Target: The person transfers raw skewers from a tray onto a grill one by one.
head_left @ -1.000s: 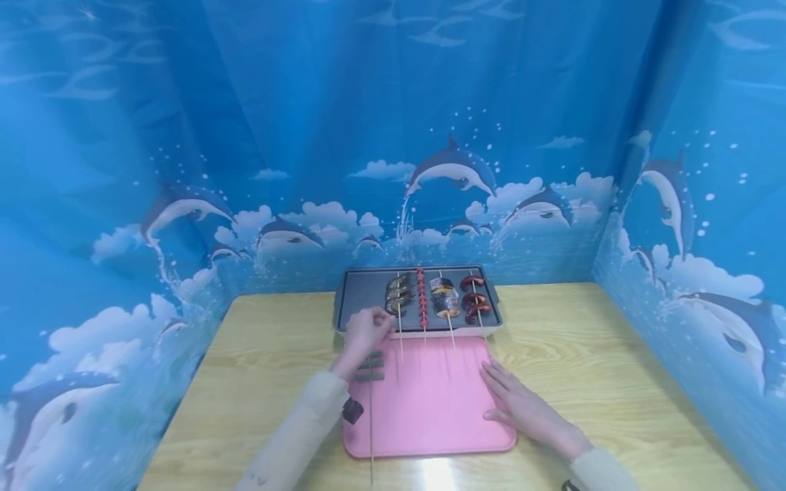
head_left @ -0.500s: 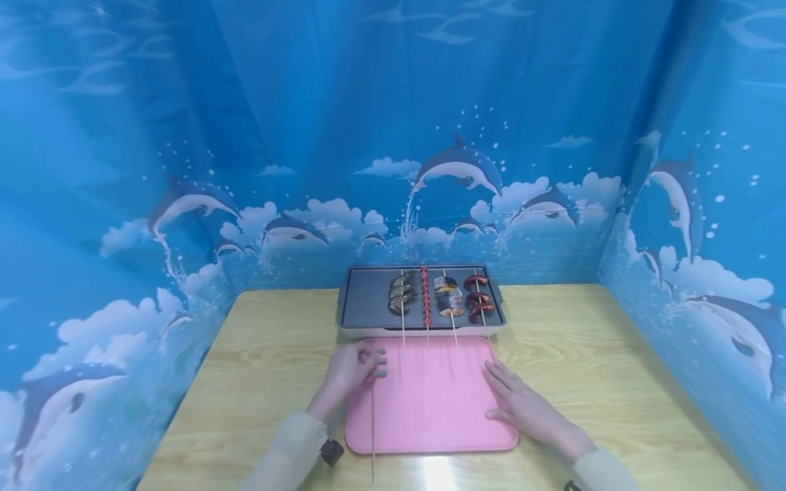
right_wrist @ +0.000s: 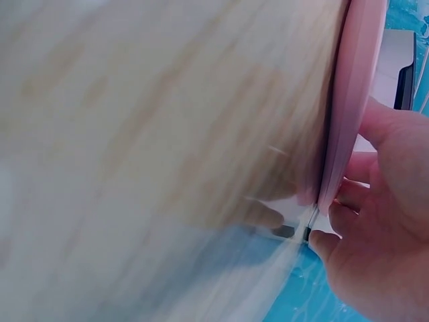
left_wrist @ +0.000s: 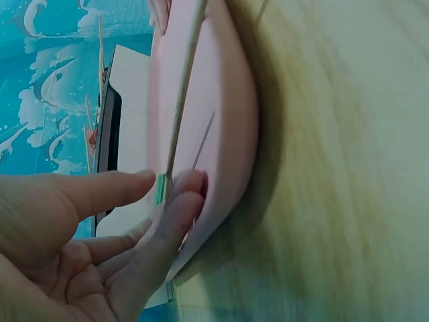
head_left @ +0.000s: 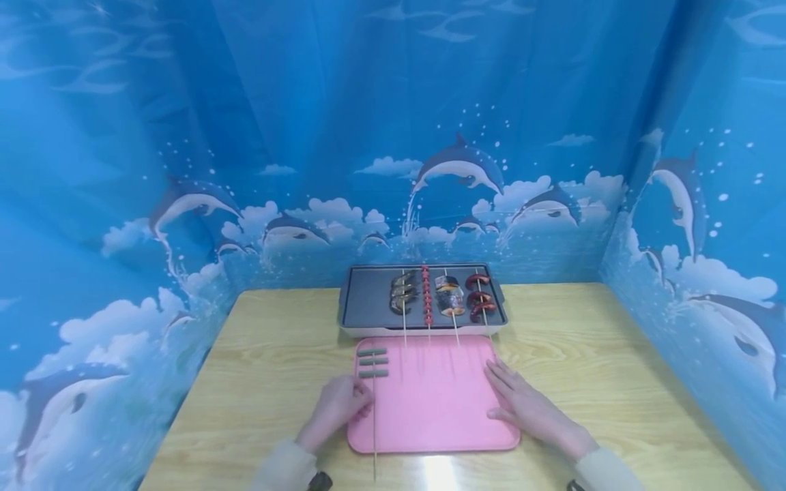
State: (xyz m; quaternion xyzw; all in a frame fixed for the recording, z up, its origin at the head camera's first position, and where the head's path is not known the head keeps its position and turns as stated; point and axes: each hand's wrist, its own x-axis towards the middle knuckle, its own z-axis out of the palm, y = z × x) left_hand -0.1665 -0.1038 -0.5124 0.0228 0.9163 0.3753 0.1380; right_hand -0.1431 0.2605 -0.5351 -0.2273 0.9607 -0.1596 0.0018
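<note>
A thin skewer lies along the left side of the pink tray, its near end past the front rim. Three short dark green sticks, of a kind I cannot tell, sit crosswise at its far end. Beside the skewer is my left hand. In the left wrist view, the thumb and bent fingers lie on either side of the skewer, with a small gap at the thumb. My right hand rests with extended fingers on the tray's right edge; in the right wrist view its fingers are against the rim.
Behind the tray stands a dark grill pan with a pale body. On it lie skewers of shrimp, small red pieces, fish chunks and reddish curled pieces. Dolphin-print curtains enclose the wooden table.
My left hand has come back from the pan's front edge, past the green sticks, to the skewer's lower shaft. The right hand stays on the tray's edge.
</note>
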